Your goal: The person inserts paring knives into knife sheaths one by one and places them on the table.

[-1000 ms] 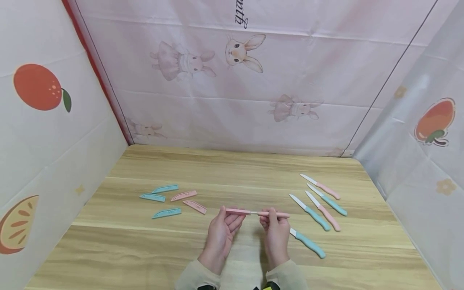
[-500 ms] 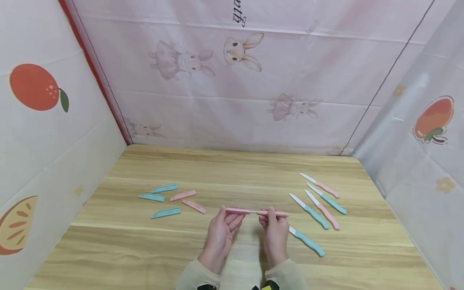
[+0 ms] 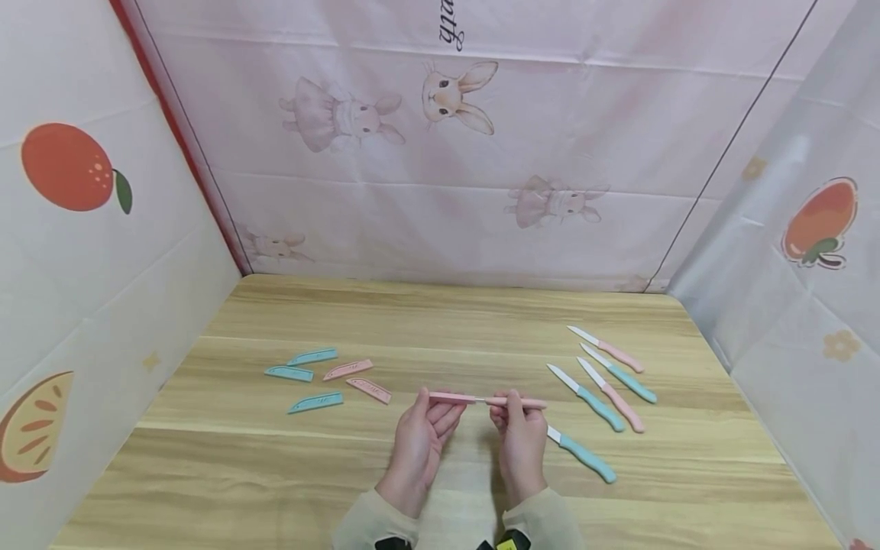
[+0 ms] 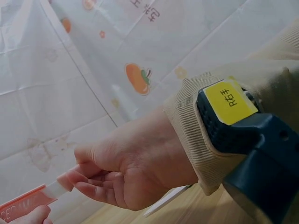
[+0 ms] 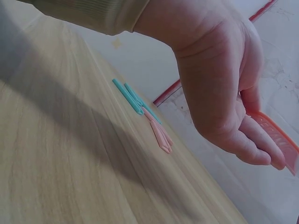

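My left hand [image 3: 415,447] holds a pink blade sheath [image 3: 451,398] between thumb and fingers, level above the table. My right hand [image 3: 522,447] pinches the pink handle [image 3: 534,403] of a paring knife, pointing left. Most of its blade [image 3: 480,400] sits inside the sheath; a short stretch shows between sheath and handle. In the left wrist view the sheath [image 4: 23,206] has raised lettering, and the right hand [image 4: 140,163] curls round the handle. The right wrist view shows the left hand [image 5: 215,84] with the sheath [image 5: 284,142] beyond its fingers.
On the left of the wooden table [image 3: 241,473] lie teal sheaths [image 3: 315,402] and pink sheaths [image 3: 369,390]. To the right lie several bare knives, teal-handled [image 3: 601,410] and pink-handled [image 3: 622,407]. One teal knife [image 3: 587,458] lies close beside the right hand. Printed curtains [image 3: 440,229] enclose the table.
The knife handle has moved slightly left toward the sheath, and the stretch of bare blade between them is shorter. Both hands keep their grip; the head view has shifted a little.
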`<action>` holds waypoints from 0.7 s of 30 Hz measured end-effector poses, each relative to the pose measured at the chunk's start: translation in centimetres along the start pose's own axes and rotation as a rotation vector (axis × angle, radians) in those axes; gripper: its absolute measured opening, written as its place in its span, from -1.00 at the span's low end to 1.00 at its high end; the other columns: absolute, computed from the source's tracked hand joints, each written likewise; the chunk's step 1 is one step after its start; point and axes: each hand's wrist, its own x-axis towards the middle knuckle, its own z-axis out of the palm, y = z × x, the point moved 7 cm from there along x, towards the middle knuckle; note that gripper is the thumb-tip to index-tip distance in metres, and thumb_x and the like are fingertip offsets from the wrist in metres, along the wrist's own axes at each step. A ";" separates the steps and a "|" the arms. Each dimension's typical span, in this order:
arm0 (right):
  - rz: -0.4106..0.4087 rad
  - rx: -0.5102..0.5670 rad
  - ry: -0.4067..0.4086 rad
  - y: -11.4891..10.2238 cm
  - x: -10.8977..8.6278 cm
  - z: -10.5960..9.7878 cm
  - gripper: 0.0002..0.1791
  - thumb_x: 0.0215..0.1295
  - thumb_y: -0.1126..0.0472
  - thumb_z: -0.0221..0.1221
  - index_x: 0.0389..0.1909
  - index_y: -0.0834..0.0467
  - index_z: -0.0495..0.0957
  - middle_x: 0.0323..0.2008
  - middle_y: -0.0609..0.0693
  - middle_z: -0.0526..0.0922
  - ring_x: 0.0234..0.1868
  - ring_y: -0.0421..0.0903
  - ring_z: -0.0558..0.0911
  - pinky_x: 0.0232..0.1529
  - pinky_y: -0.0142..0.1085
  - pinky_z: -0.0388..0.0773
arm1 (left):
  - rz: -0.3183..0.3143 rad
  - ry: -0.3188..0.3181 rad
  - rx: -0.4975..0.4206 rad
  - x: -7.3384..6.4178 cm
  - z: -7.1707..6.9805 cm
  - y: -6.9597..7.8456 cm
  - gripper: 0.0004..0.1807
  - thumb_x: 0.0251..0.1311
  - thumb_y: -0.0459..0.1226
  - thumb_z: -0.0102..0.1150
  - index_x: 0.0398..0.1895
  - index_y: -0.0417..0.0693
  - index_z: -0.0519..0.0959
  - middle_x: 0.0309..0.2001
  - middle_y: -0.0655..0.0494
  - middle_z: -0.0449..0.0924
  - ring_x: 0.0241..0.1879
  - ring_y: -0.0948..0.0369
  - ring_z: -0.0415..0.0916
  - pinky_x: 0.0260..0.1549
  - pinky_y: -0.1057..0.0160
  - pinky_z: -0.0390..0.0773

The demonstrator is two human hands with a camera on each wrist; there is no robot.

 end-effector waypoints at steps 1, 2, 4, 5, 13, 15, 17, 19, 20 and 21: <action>-0.002 0.003 0.000 0.0 0.0 0.0 -0.73 0.40 0.20 0.02 -0.33 0.36 0.49 -0.53 -0.01 0.60 -0.53 -0.26 0.56 -0.35 -0.40 0.61 | 0.001 -0.002 0.002 0.0 0.0 0.0 -0.44 0.49 -0.06 -0.48 0.08 -0.46 0.24 0.00 -0.28 0.52 0.05 0.02 0.47 0.17 -0.01 0.26; -0.005 0.007 -0.001 0.0 0.0 0.0 -0.73 0.40 0.20 0.02 -0.35 0.35 0.50 -0.53 -0.01 0.60 -0.53 -0.25 0.56 -0.36 -0.41 0.60 | 0.001 -0.001 0.005 0.0 0.0 0.0 -0.44 0.49 -0.06 -0.48 0.08 -0.46 0.24 0.01 -0.28 0.51 0.05 0.01 0.47 0.17 -0.01 0.27; -0.009 0.014 -0.005 0.0 -0.1 0.0 -0.74 0.40 0.20 0.02 -0.36 0.33 0.50 -0.52 0.00 0.60 -0.53 -0.26 0.56 -0.36 -0.40 0.60 | -0.001 0.004 0.006 -0.1 0.0 0.0 -0.44 0.49 -0.06 -0.48 0.09 -0.46 0.24 0.01 -0.29 0.51 0.05 0.01 0.47 0.17 0.00 0.28; -0.012 0.016 -0.006 -0.1 -0.1 0.0 -0.74 0.40 0.20 0.02 -0.36 0.32 0.50 -0.51 0.00 0.60 -0.53 -0.26 0.56 -0.36 -0.39 0.61 | -0.002 0.006 0.007 0.0 0.0 0.0 -0.44 0.49 -0.07 -0.48 0.10 -0.47 0.23 0.01 -0.29 0.51 0.05 0.01 0.48 0.17 0.00 0.28; -0.011 0.024 0.000 0.0 -0.1 0.1 -0.74 0.40 0.23 0.01 -0.42 0.30 0.52 -0.56 -0.02 0.60 -0.56 -0.26 0.55 -0.37 -0.38 0.61 | 0.000 0.005 0.017 0.0 0.2 -0.1 -0.42 0.49 -0.07 -0.49 0.13 -0.51 0.17 0.01 -0.30 0.51 0.05 0.01 0.47 0.18 -0.03 0.25; -0.008 0.022 0.002 0.0 -0.2 0.1 -0.74 0.40 0.23 0.01 -0.42 0.31 0.53 -0.56 -0.02 0.60 -0.57 -0.26 0.55 -0.38 -0.39 0.61 | -0.002 0.006 0.012 0.0 0.1 -0.2 -0.41 0.49 -0.06 -0.47 0.14 -0.51 0.16 0.01 -0.29 0.51 0.05 0.02 0.47 0.18 -0.03 0.25; -0.006 0.023 0.003 0.0 -0.2 0.1 -0.74 0.40 0.24 0.00 -0.42 0.32 0.52 -0.55 -0.02 0.60 -0.57 -0.26 0.55 -0.39 -0.40 0.60 | 0.000 0.004 0.010 0.1 0.1 -0.2 -0.39 0.48 -0.03 -0.45 0.14 -0.52 0.16 0.00 -0.28 0.52 0.05 0.02 0.48 0.18 -0.02 0.25; -0.007 0.025 0.003 0.1 -0.2 0.1 -0.74 0.40 0.24 0.00 -0.40 0.33 0.51 -0.55 -0.01 0.60 -0.57 -0.26 0.55 -0.39 -0.41 0.60 | 0.000 0.004 0.005 0.1 0.1 -0.3 -0.37 0.47 -0.01 -0.42 0.14 -0.51 0.16 0.00 -0.28 0.52 0.04 0.03 0.48 0.18 -0.02 0.26; -0.008 0.023 0.003 0.1 -0.2 0.1 -0.75 0.40 0.24 0.00 -0.39 0.34 0.51 -0.55 -0.01 0.60 -0.56 -0.26 0.55 -0.39 -0.41 0.60 | -0.002 0.007 0.002 0.1 0.1 -0.3 -0.37 0.47 -0.01 -0.42 0.14 -0.51 0.17 0.00 -0.28 0.52 0.04 0.03 0.48 0.17 -0.02 0.26; -0.008 0.026 0.001 0.1 -0.3 0.2 -0.75 0.40 0.25 -0.01 -0.38 0.34 0.50 -0.56 -0.01 0.60 -0.56 -0.26 0.55 -0.39 -0.41 0.60 | -0.002 0.008 -0.001 0.1 0.1 -0.3 -0.37 0.47 -0.01 -0.41 0.13 -0.51 0.17 0.00 -0.28 0.52 0.04 0.03 0.49 0.17 -0.02 0.27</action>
